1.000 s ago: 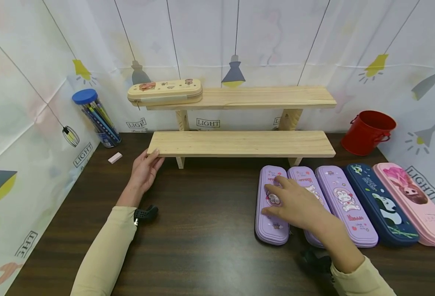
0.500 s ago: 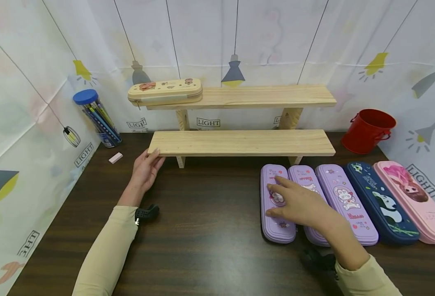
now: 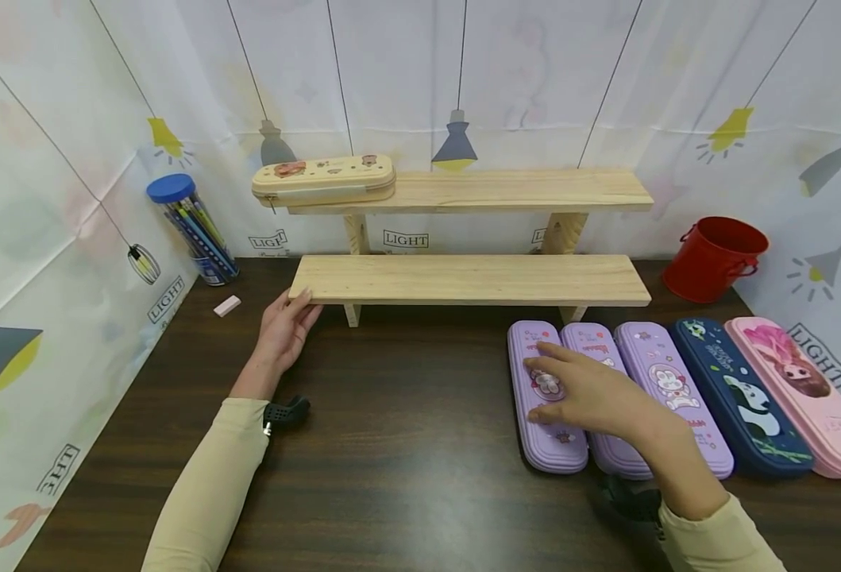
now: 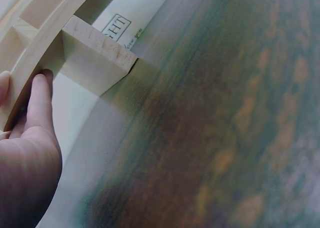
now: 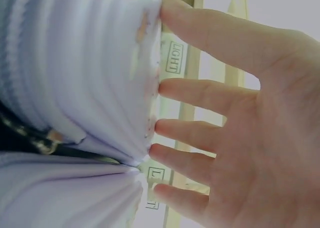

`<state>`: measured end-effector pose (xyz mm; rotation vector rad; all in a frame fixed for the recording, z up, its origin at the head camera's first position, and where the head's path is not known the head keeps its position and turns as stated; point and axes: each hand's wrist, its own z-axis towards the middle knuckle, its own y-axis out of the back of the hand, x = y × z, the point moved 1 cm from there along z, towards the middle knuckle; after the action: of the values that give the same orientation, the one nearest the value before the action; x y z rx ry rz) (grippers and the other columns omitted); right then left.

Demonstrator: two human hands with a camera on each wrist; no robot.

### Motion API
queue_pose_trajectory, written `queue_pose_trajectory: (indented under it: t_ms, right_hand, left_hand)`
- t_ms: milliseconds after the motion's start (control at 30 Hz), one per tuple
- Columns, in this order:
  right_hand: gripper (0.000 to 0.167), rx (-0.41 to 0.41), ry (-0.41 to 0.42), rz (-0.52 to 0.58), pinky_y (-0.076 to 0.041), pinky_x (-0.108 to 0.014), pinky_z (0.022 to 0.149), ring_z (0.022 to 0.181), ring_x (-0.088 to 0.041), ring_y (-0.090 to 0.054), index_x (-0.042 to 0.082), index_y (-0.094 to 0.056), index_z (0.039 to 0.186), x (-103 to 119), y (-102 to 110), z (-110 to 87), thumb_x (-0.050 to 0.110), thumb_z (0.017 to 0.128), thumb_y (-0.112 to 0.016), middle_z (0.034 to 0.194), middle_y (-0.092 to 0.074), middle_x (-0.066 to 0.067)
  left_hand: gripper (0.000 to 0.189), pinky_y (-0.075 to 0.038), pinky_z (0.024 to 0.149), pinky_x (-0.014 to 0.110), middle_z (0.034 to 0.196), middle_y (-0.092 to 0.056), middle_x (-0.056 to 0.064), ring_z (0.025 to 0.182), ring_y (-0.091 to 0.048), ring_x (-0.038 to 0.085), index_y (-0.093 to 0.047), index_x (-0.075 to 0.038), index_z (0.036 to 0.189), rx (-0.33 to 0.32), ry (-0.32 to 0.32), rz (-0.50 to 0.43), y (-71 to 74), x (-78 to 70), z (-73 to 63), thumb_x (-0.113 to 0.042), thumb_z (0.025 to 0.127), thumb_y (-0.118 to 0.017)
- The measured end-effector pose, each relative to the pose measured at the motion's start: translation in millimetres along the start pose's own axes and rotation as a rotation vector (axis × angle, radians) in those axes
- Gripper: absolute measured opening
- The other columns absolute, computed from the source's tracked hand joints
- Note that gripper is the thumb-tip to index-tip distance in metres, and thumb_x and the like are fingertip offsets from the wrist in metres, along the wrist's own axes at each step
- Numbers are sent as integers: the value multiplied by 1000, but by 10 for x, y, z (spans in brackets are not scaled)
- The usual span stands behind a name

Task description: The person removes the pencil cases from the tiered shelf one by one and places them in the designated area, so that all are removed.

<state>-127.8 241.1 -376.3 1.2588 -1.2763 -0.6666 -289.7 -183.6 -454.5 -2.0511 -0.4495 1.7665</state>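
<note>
At the left end of a two-tier wooden shelf (image 3: 463,280), my left hand (image 3: 282,338) holds the lower board, thumb on top and fingers underneath. The left wrist view shows these fingers (image 4: 41,100) against the board's underside. My right hand (image 3: 599,393) is spread over the leftmost purple pencil case (image 3: 552,449), fingertips touching its lid, as the right wrist view confirms. A second purple pencil case (image 3: 588,340) lies against its right side, partly hidden by the hand. To the right follow a third purple pencil case (image 3: 670,385), a navy panda pencil case (image 3: 745,401) and a pink pencil case (image 3: 795,389).
A cream pencil case (image 3: 323,181) rests on the upper board's left end. Behind the row stands a red bucket (image 3: 706,266). At the left back are a blue-lidded tub of pencils (image 3: 198,230) and a small pink eraser (image 3: 227,306) on the dark table (image 3: 391,461).
The leftmost purple pencil case has slid right, closing the gap to the second one, with my right hand moving along on it. My left hand stays on the shelf.
</note>
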Motion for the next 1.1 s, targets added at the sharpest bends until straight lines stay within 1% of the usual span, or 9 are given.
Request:
queue_pose_trajectory:
  t_ms: [200,333,467,600,700,833,933,1100]
  right_hand:
    - [74,-43,68,6,-43,-68,106,133,-48,-48,14,-54,143,28,31,65,40,79,-81,152,-44,-23]
    - [74,-53,87,25,-44,-68,105,134,-46,-48,17,-50,146,68,46,132,41,82,-80,154,-42,-20]
    - [72,-72,148,53,-44,-65,107,136,-43,-47,17,-49,147,154,69,243,37,84,-79,153,-44,-18]
    - [70,-105,242,58,-42,-61,111,138,-38,-46,16,-49,146,308,131,431,35,85,-78,150,-47,-15]
    - [70,-125,303,39,-43,-56,113,137,-34,-47,16,-50,146,444,193,599,37,85,-78,149,-49,-12]
    - [69,-131,354,12,-42,-54,115,139,-32,-46,17,-48,147,620,323,829,39,87,-76,149,-49,-10]
    - [69,-147,390,-7,-39,-54,117,141,-32,-43,16,-47,148,741,436,1002,39,89,-74,151,-47,-11]
    - [66,-217,460,-38,-40,-52,117,138,-32,-46,16,-49,147,907,607,1285,37,89,-74,149,-49,-12]
  left_hand:
    - [62,-52,100,19,156,-38,17,120,-62,9,-30,-8,155,-5,-3,7,13,-12,8,-16,101,-58]
    - [62,-52,100,19,155,-39,18,119,-63,9,-30,-8,155,-2,-7,4,1,-15,14,-16,101,-58]
    - [62,-52,100,20,153,-41,17,116,-64,8,-29,-8,155,1,4,-7,-8,-5,16,-15,101,-58]
    - [61,-53,99,20,149,-45,15,114,-64,7,-30,-9,155,-12,-1,-4,0,-3,15,-15,101,-57]
    - [59,-53,100,20,149,-45,15,118,-63,9,-31,-8,155,-12,-11,-1,17,2,16,-15,102,-56]
    - [58,-52,100,20,145,-48,14,118,-63,9,-32,-7,154,-8,-19,-7,22,-1,23,-14,102,-56]
    - [58,-53,100,21,139,-52,12,113,-65,8,-33,-6,153,-10,-25,-14,25,0,33,-13,101,-56]
    - [58,-52,101,21,139,-52,12,114,-65,9,-33,-5,153,-4,-29,-14,37,9,45,-13,101,-58]
